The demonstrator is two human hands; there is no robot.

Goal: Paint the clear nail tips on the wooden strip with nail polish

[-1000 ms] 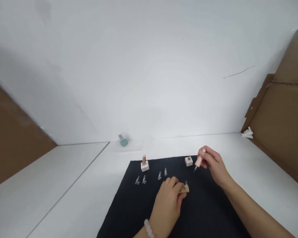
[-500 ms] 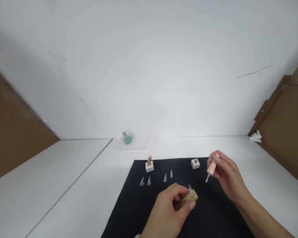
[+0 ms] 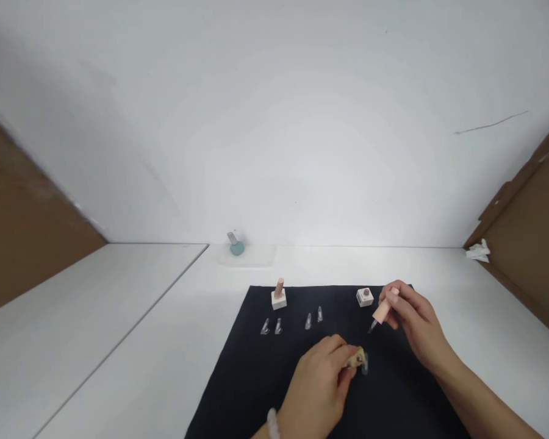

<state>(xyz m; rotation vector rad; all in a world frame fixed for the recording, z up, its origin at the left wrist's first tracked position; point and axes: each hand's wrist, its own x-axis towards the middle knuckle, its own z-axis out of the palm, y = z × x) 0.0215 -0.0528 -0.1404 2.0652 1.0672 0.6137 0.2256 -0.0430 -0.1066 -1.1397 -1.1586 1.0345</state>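
Note:
My left hand (image 3: pixel 319 381) is closed around a small yellowish holder (image 3: pixel 357 357), whose far end sticks out past the fingers. A clear nail tip (image 3: pixel 365 364) sits at that end, tilted over to the right. Between the fingers of my right hand (image 3: pixel 414 314) is a pink nail polish brush cap (image 3: pixel 384 310), its bristles pointing down and left, apart from the nail tip. The open white polish bottle (image 3: pixel 365 297) stands just left of my right hand. Several other clear nail tips, such as this one (image 3: pixel 308 321), lie on the black mat (image 3: pixel 251 378).
A capped white polish bottle (image 3: pixel 279 299) with a pink cap stands at the mat's back left. Behind it, a teal-based item (image 3: pixel 236 247) rests on a clear tray (image 3: pixel 260 257). Crumpled white tissue (image 3: pixel 478 250) lies by the brown cardboard (image 3: pixel 531 225) at right.
My left hand has turned the holder, so the nail tip swung from upright to the right side. My right hand has brought the brush slightly left and lower. The view has shifted a little.

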